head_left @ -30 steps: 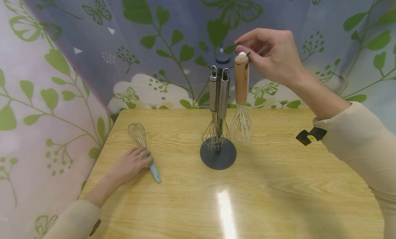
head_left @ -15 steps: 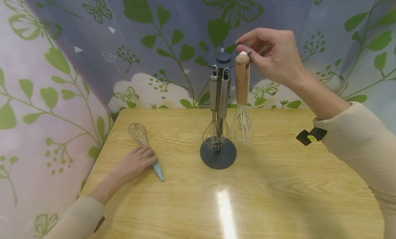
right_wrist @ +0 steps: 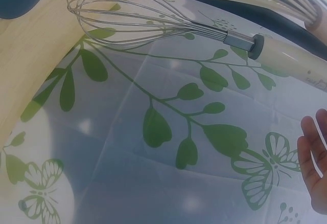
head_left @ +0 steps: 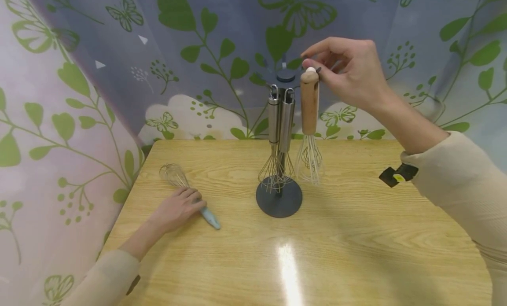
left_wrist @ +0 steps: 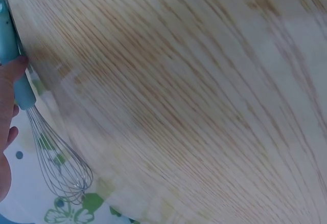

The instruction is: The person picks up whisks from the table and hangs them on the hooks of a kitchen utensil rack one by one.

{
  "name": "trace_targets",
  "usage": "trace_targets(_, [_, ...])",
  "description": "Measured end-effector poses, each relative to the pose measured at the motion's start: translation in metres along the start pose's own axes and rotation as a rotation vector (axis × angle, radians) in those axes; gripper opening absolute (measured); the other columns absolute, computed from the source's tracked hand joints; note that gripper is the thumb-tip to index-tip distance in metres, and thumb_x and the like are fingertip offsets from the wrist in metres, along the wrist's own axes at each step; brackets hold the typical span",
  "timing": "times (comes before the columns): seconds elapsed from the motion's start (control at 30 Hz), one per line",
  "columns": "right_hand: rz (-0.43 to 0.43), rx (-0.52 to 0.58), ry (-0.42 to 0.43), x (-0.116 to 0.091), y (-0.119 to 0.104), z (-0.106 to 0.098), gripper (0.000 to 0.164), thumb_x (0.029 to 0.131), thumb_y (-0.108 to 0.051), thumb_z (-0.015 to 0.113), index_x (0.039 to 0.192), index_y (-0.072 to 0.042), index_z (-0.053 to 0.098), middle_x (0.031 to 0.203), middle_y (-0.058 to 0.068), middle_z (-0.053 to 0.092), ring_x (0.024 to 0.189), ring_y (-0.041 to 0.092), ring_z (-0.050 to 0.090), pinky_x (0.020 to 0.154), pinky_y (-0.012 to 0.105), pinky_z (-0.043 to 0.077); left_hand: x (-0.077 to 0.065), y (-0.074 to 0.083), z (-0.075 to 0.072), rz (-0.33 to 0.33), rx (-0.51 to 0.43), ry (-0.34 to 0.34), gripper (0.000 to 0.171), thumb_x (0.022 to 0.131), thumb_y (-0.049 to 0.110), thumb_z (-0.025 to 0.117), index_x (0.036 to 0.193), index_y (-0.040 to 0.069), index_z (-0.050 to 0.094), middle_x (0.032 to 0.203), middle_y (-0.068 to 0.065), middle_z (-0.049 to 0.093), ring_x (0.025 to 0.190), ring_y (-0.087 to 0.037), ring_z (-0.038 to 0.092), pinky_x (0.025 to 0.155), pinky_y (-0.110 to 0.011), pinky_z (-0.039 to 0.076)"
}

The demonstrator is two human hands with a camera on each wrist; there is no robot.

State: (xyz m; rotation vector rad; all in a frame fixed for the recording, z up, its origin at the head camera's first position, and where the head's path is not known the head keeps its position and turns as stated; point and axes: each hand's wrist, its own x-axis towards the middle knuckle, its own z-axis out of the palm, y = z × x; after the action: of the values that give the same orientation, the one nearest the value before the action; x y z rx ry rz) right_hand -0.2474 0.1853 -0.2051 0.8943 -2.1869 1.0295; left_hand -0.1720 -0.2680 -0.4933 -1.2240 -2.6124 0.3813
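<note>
My left hand [head_left: 180, 209] grips the handle of a wire whisk [head_left: 210, 218] low over the wooden table. In the left wrist view its light-blue handle [left_wrist: 23, 91] lies under my thumb, with wire loops beyond. My right hand [head_left: 350, 70] is raised at the top of a black whisk stand [head_left: 279, 204], thumb and forefinger pinching around one of its dark hooks. Just beneath hangs a wooden-handled whisk [head_left: 309, 105]. A cream-handled whisk [right_wrist: 294, 63] appears in the right wrist view, my right fingers [right_wrist: 311, 157] at the edge.
Two whisks with steel handles [head_left: 273, 121] hang on the left side of the stand. Behind the table [head_left: 356, 235] hangs a curtain [head_left: 222, 24] printed with leaves and butterflies; more of it runs along the left side.
My left hand has slid right along the table with the blue-handled whisk, whose handle end has swung right while its loops tilt further left. My right hand stays put at the stand.
</note>
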Motion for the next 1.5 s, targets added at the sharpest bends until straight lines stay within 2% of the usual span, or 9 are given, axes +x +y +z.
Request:
trace_targets(0.2, [0.006, 0.000, -0.003, -0.0006, -0.0006, 0.0000, 0.014, 0.097, -0.008, 0.074, 0.109, -0.006, 0.081, 0.081, -0.037, 0.063, 0.065, -0.009, 0.064, 0.055, 0.010, 0.045, 0.0025, 0.0014, 0.0008, 0.009, -0.014, 0.033, 0.024, 0.093, 0.026, 0.081, 0.110, 0.020, 0.066, 0.113, -0.006, 0.073, 0.112, -0.028, 0.070, 0.105, -0.045, 0.058])
trace_targets(0.43, [-0.033, -0.004, -0.005, 0.0000, -0.0005, 0.0009, 0.014, 0.099, -0.007, 0.072, 0.109, -0.003, 0.081, 0.081, -0.043, 0.061, 0.065, -0.010, 0.063, 0.053, 0.012, 0.042, 0.0031, 0.0025, 0.0029, 0.008, -0.030, 0.066, 0.028, 0.089, 0.027, 0.085, 0.108, 0.018, 0.067, 0.109, -0.005, 0.072, 0.107, -0.027, 0.071, 0.102, -0.046, 0.059])
trace_targets(0.6, [-0.033, -0.005, -0.003, 0.0002, -0.0006, 0.0008, 0.014, 0.098, -0.007, 0.072, 0.109, -0.003, 0.081, 0.081, -0.043, 0.060, 0.065, -0.010, 0.063, 0.053, 0.012, 0.042, 0.0040, 0.0028, 0.0029, 0.009, -0.041, 0.110, 0.031, 0.087, 0.027, 0.088, 0.107, 0.018, 0.066, 0.104, -0.004, 0.071, 0.102, -0.025, 0.070, 0.098, -0.042, 0.061])
trace_targets(0.87, [-0.049, -0.005, 0.000, 0.0007, 0.0014, 0.0010, 0.014, 0.098, -0.005, 0.072, 0.108, 0.001, 0.080, 0.081, -0.046, 0.059, 0.064, -0.008, 0.063, 0.053, 0.012, 0.042, 0.0058, 0.0031, 0.0037, -0.023, -0.080, 0.133, 0.029, 0.089, 0.031, 0.086, 0.105, 0.018, 0.065, 0.098, -0.001, 0.070, 0.093, -0.020, 0.069, 0.089, -0.038, 0.062])
trace_targets(1.07, [-0.051, -0.004, -0.002, 0.0015, 0.0006, 0.0010, 0.014, 0.098, -0.005, 0.072, 0.108, 0.000, 0.080, 0.081, -0.046, 0.059, 0.064, -0.007, 0.064, 0.054, 0.012, 0.043, 0.0078, 0.0017, 0.0001, -0.047, -0.093, 0.179, 0.030, 0.089, 0.032, 0.086, 0.106, 0.017, 0.067, 0.092, 0.000, 0.069, 0.087, -0.019, 0.068, 0.080, -0.036, 0.063])
trace_targets(1.2, [-0.034, -0.010, -0.005, 0.0015, -0.0003, 0.0007, 0.014, 0.098, -0.008, 0.072, 0.109, -0.003, 0.081, 0.081, -0.042, 0.060, 0.064, -0.007, 0.064, 0.055, 0.011, 0.044, 0.0083, 0.0008, -0.0022, -0.050, -0.095, 0.194, 0.029, 0.090, 0.032, 0.085, 0.106, 0.017, 0.067, 0.090, 0.000, 0.068, 0.085, -0.019, 0.067, 0.078, -0.035, 0.062])
trace_targets(1.37, [-0.008, -0.017, -0.008, 0.0012, -0.0003, 0.0002, 0.014, 0.098, -0.010, 0.074, 0.109, -0.008, 0.081, 0.081, -0.027, 0.069, 0.065, -0.009, 0.064, 0.056, 0.010, 0.045, 0.0084, 0.0003, -0.0039, -0.054, -0.100, 0.198, 0.028, 0.091, 0.031, 0.084, 0.107, 0.016, 0.067, 0.090, 0.000, 0.068, 0.084, -0.019, 0.066, 0.075, -0.034, 0.061])
trace_targets(1.5, [-0.005, -0.021, -0.008, 0.0010, 0.0002, -0.0001, 0.015, 0.098, -0.009, 0.073, 0.110, -0.007, 0.081, 0.081, -0.028, 0.067, 0.065, -0.009, 0.064, 0.056, 0.010, 0.045, 0.0091, -0.0004, -0.0046, -0.060, -0.097, 0.196, 0.028, 0.091, 0.032, 0.083, 0.108, 0.016, 0.068, 0.091, -0.001, 0.069, 0.084, -0.019, 0.065, 0.074, -0.033, 0.060])
